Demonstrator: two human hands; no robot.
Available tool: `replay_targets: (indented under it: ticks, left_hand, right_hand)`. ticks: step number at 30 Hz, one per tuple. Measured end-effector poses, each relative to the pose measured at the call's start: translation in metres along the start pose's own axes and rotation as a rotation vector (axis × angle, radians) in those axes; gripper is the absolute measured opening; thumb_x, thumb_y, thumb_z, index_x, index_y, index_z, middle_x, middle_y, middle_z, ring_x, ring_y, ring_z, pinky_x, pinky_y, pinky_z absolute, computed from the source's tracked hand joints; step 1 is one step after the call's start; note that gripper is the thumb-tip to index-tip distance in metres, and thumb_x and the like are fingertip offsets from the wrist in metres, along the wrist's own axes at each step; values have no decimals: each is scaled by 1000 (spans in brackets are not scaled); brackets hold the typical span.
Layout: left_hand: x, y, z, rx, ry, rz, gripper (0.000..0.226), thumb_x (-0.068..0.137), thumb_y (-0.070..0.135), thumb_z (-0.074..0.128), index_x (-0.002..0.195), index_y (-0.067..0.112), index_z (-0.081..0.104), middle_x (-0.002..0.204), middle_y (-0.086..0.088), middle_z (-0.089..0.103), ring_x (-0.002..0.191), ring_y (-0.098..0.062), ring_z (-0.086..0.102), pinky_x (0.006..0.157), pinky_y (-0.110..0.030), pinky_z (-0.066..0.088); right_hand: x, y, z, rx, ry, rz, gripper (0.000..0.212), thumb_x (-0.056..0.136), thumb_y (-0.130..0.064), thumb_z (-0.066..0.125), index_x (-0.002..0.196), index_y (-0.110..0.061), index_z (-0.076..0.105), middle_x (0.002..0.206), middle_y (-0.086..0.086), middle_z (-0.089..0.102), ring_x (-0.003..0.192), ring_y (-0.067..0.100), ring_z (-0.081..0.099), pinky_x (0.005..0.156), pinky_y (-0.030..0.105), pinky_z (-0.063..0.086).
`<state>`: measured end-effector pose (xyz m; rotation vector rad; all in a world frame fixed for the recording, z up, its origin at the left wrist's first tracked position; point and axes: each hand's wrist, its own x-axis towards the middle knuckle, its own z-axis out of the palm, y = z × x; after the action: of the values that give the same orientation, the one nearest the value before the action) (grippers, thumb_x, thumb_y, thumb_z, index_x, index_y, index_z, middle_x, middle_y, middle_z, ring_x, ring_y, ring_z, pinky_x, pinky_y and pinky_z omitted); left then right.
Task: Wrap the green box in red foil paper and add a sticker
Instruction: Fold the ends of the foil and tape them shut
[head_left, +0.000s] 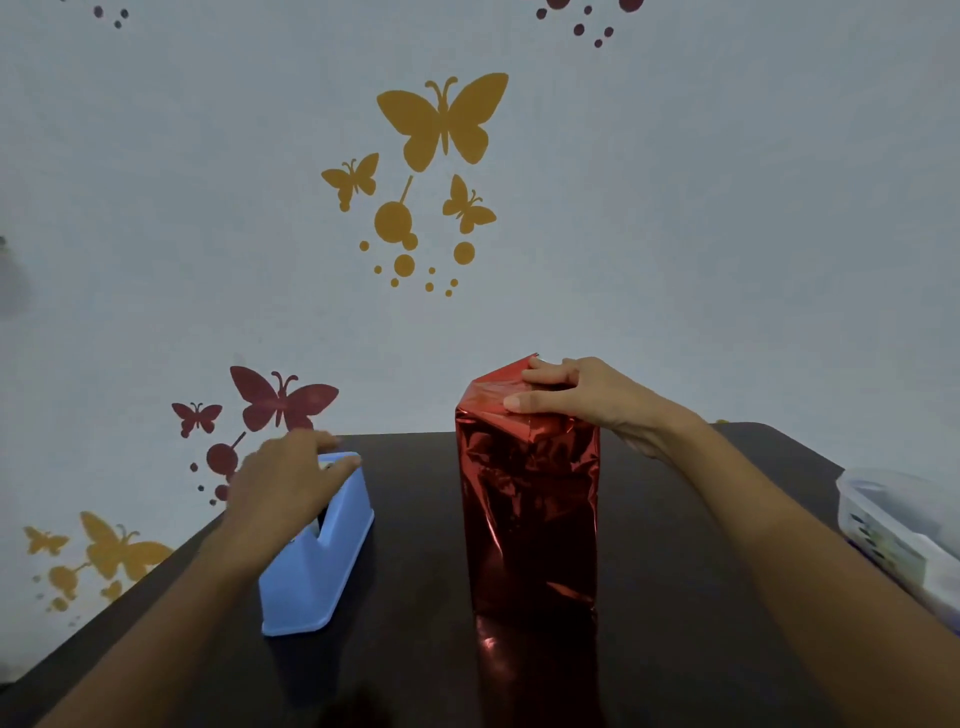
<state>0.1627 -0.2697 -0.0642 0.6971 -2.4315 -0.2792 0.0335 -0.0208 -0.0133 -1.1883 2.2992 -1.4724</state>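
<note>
Foil-wrapped box (527, 509): upright mid-counter (415, 519), open strips either side, between blue tape dispenser (327, 571) and clear tub (904, 525) at the right edge. Right hand (582, 397): fingers (550, 371) straight, released, pressing the folded top. Left hand (280, 478): over the dispenser's far end, blurred; grasp cannot be told.

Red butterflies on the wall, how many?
2: a large butterfly above the blue tape dispenser, a small butterfly left of it. Cut-off shapes at the top edge may be more.
</note>
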Motion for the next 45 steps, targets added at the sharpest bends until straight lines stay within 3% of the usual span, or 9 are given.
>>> replay_targets:
  ticks: [3, 6, 13, 19, 22, 25, 30, 36, 45]
  left_hand:
    - [-7, -32, 14, 147, -126, -149, 32, 94, 40, 51, 75, 15, 59, 72, -2, 61, 63, -14, 56, 54, -23, 36]
    - [-3, -48, 20, -71, -253, -295, 38, 92, 29, 56, 60, 10, 51, 61, -7, 48, 55, -15, 43, 53, -23, 30]
    - [1, -50, 9, -387, -372, -545, 25, 88, 18, 64, 75, -1, 54, 71, -14, 53, 64, -24, 54, 41, -25, 46]
    - [3, -50, 6, -786, -447, -739, 33, 89, 3, 61, 118, -7, 51, 129, -22, 50, 117, -39, 51, 53, -48, 57]
    - [-2, -48, 5, -938, -401, -794, 40, 94, 5, 54, 131, -5, 45, 132, -15, 44, 127, -35, 42, 89, -61, 44]
    - [-6, -43, 5, -1001, -376, -804, 39, 95, 7, 53, 132, -3, 45, 128, -14, 44, 126, -32, 42, 95, -63, 39]
    - [-11, -43, 10, -1076, -280, -760, 25, 93, 12, 57, 116, 4, 52, 119, -11, 48, 115, -31, 50, 45, -55, 49]
    - [-23, -47, 20, -1203, -243, -687, 10, 88, 15, 63, 95, 8, 60, 98, -8, 58, 93, -27, 60, 55, -49, 55]
    - [-46, -58, 45, -1294, -115, -683, 14, 81, 11, 71, 92, 4, 67, 102, -5, 66, 95, -20, 63, 56, -44, 59]
  right_hand:
    - [0, 0, -1, 30, -12, -7, 63, 78, -34, 71, 134, -13, 51, 153, -7, 26, 141, 12, 23, 106, 23, 19]
    - [-1, -1, 0, 45, -12, -3, 60, 78, -32, 71, 131, -11, 53, 154, -7, 25, 141, 11, 21, 111, 27, 16]
    - [0, 2, 1, 59, 19, -18, 49, 76, -30, 73, 120, -11, 62, 153, -5, 28, 141, 9, 19, 108, 24, 13]
    - [1, 0, 1, 51, 27, -31, 51, 71, -36, 75, 119, -20, 64, 153, -6, 28, 138, 7, 27, 115, 26, 17]
    - [3, 1, 5, 49, 31, -26, 48, 71, -34, 76, 115, -19, 65, 152, -7, 29, 138, 8, 28, 114, 25, 18]
    - [3, 2, 4, 70, 33, -19, 55, 67, -35, 77, 117, -15, 64, 151, -8, 30, 138, 9, 29, 116, 30, 18]
    - [1, 1, 7, 84, 43, -21, 68, 54, -41, 76, 116, -16, 65, 151, -9, 32, 138, 10, 29, 117, 34, 20]
    - [-2, -1, 9, 110, 30, -24, 51, 56, -39, 75, 104, -22, 68, 152, -7, 30, 139, 11, 27, 117, 36, 21]
    - [-1, -1, 9, 117, 41, -14, 54, 55, -37, 74, 106, -20, 68, 151, -6, 32, 138, 10, 29, 115, 32, 24]
